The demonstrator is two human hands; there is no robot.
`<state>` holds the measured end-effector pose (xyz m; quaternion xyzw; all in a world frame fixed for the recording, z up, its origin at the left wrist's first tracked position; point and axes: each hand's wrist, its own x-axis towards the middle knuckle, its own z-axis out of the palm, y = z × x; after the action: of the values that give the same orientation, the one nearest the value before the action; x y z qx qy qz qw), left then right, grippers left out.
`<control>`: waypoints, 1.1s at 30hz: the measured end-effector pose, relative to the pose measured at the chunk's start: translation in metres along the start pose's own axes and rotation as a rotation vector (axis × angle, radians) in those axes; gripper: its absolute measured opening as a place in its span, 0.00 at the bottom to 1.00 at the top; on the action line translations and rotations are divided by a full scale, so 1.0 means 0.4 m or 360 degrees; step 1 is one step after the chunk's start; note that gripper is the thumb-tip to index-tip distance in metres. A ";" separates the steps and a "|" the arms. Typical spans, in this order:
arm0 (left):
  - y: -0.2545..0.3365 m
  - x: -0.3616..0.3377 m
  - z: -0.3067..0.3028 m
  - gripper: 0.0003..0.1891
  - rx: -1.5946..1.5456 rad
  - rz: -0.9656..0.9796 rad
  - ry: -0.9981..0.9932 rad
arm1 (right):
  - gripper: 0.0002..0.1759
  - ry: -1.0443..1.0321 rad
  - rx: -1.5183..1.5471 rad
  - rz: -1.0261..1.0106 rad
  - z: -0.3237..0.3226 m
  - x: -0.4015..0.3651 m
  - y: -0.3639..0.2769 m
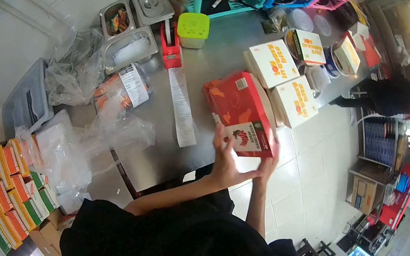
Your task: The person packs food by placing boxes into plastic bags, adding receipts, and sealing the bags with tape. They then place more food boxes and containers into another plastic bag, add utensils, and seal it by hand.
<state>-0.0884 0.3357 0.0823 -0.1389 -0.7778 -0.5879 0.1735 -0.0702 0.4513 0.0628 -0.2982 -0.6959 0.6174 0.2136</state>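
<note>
Head view: red printed box [236,98] is at the edge of the metal counter [157,160], near end toward the wearer, held up against by both hands. Left hand [225,163] has fingertips on the lower printed face, thumb spread wide toward the other hand; grip is open, not wrapped round the box. Right hand [266,164] is at the box's lower right corner, fingers up along the side; can't tell how firmly it grips. Two white boxes with orange lettering, one upper [273,64] and one lower [296,102], sit just beside the red box on its far right. Left of it, a long printed receipt [181,108] lies on the counter, top end at a red dispenser [170,50]. Green-lidded tub [192,29] just beside the dispenser; metal pans [129,49] beyond. Clear plastic bags [121,133] lie left. Small coloured cartons [2,187] stacked lower left. Another person in dark clothing [397,97], upper right.
</note>
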 end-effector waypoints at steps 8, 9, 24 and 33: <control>-0.102 0.023 -0.112 0.44 -0.0048 -0.0166 0.0309 | 0.19 -0.0417 -0.0371 -0.0017 0.082 -0.001 -0.056; -0.115 0.028 -0.125 0.42 -0.0297 -0.0416 0.0437 | 0.18 -0.0448 -0.0436 -0.0173 0.112 0.018 -0.058; -0.229 -0.190 -0.442 0.13 0.0105 -0.0470 0.0338 | 0.12 -0.1090 -0.0455 0.0340 0.196 -0.424 0.151; -0.228 -0.218 -0.603 0.15 0.0940 -0.0658 -0.0201 | 0.16 -0.1132 -0.0863 -0.0974 0.205 -0.127 0.071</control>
<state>-0.0227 0.0779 0.0255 0.0414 -0.9349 -0.3508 0.0354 -0.0835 0.3586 0.0263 0.1011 -0.9146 0.3883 0.0502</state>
